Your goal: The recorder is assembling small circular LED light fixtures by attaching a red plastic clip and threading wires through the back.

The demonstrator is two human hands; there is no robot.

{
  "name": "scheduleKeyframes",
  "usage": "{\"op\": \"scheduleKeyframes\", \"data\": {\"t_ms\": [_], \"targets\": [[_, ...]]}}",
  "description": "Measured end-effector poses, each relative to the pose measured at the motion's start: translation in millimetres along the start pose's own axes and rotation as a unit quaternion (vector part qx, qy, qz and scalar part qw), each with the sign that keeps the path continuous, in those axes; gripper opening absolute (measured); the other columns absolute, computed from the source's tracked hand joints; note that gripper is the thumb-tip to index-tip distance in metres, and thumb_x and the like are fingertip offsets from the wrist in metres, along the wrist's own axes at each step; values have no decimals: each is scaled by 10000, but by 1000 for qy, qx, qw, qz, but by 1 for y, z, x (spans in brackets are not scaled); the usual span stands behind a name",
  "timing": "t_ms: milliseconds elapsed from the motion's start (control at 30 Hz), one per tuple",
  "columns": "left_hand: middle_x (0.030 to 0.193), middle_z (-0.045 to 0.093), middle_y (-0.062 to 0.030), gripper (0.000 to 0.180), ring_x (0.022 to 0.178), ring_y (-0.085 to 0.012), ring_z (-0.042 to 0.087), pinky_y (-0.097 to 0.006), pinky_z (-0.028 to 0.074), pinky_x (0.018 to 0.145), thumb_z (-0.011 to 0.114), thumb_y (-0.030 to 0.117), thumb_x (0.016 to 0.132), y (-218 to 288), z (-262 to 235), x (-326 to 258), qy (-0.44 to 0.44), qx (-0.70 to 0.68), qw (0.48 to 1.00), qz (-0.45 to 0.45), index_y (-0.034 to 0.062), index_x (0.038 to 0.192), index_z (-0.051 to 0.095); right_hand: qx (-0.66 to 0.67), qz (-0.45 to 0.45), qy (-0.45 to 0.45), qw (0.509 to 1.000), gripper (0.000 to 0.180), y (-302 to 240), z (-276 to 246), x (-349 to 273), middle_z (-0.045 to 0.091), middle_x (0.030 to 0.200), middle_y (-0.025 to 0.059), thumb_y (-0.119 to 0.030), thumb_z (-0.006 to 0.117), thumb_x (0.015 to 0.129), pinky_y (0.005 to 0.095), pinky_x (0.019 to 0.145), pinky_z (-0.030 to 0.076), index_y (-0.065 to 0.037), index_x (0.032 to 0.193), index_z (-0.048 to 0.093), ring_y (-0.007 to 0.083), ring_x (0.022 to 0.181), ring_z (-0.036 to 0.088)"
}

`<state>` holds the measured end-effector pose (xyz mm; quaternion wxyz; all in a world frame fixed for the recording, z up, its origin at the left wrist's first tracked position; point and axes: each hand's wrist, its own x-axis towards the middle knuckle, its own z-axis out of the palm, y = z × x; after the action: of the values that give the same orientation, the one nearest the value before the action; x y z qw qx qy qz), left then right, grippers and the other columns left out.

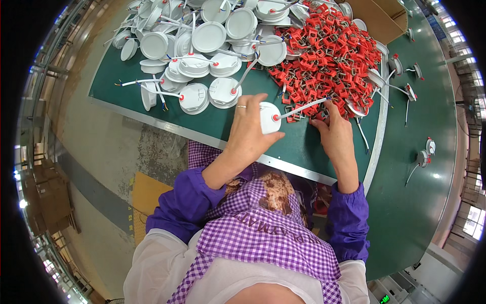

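Observation:
My left hand [246,129] grips a round white lamp housing [270,119] by its rim, between thumb and fingers, above the table's front edge. From a red grommet on the housing, a white cable [302,108] runs toward my right hand [336,136]. That hand is at the near edge of a heap of red clips with metal springs [329,55]. Its fingers are curled; the cable's end lies by the index finger, and a red piece shows beside the thumb tip. Whatever is between those fingers is mostly hidden.
White round lamp housings [209,37] with cables are piled at the back left of the green table [202,121]. Behind the clips stands a cardboard box [377,19]. On the green surface to the right lie several lamps with red clips [423,158]. A metal strip edges the table.

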<state>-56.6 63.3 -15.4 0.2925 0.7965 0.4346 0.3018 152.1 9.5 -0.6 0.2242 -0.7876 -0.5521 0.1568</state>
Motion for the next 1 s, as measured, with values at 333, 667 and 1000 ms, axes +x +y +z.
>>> {"op": "scheduleKeyframes", "data": {"t_ms": [333,667,1000], "targets": [[1083,593,-108,530,989,-157,617,-298,525,856,757,59,823,2,-17,-12,-32,-536,803,-260,-19,1219,413,-72,14,10,997,307,7,-1,-4,658,743,209,-156,712,822,468,622,477,-14,1049,563,396,718,649],[1121,633,-78,361,997,-176,648,-345,578,797,659,105,915,24,-7,-19,-91,-621,718,-301,9,1229,509,231,106,-76,964,133,-1,-7,-14,565,644,29,-88,687,867,256,511,423,7,907,603,77,569,545],[1145,639,-105,356,1010,-162,640,-307,562,848,684,22,876,27,13,-21,-41,-570,792,-213,-11,1198,535,191,-68,87,975,156,-43,-10,-48,647,758,98,0,703,824,265,590,484,6,971,653,138,615,595]]}}
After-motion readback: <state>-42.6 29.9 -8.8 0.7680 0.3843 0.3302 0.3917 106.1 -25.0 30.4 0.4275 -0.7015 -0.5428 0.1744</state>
